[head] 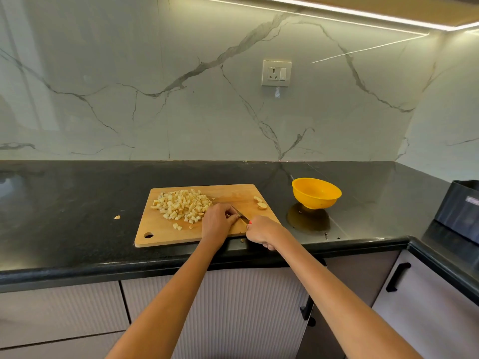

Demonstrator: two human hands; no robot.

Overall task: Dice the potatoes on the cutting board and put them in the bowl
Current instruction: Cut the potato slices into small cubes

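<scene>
A wooden cutting board (160, 233) lies on the black counter. A heap of diced potato (182, 204) covers its back left part, and two uncut potato slices (260, 202) lie near its right edge. My right hand (261, 232) grips the handle of a knife (239, 213) whose blade points up and left over the board. My left hand (217, 222) is curled over something at the blade; what it holds is hidden under the fingers. A yellow bowl (316, 193) stands on the counter to the right of the board and looks empty.
One stray potato bit (117, 217) lies on the counter left of the board. A dark appliance (464, 211) sits at the far right on the corner counter. A wall socket (276, 73) is on the marble backsplash. Cabinet fronts run below the counter edge.
</scene>
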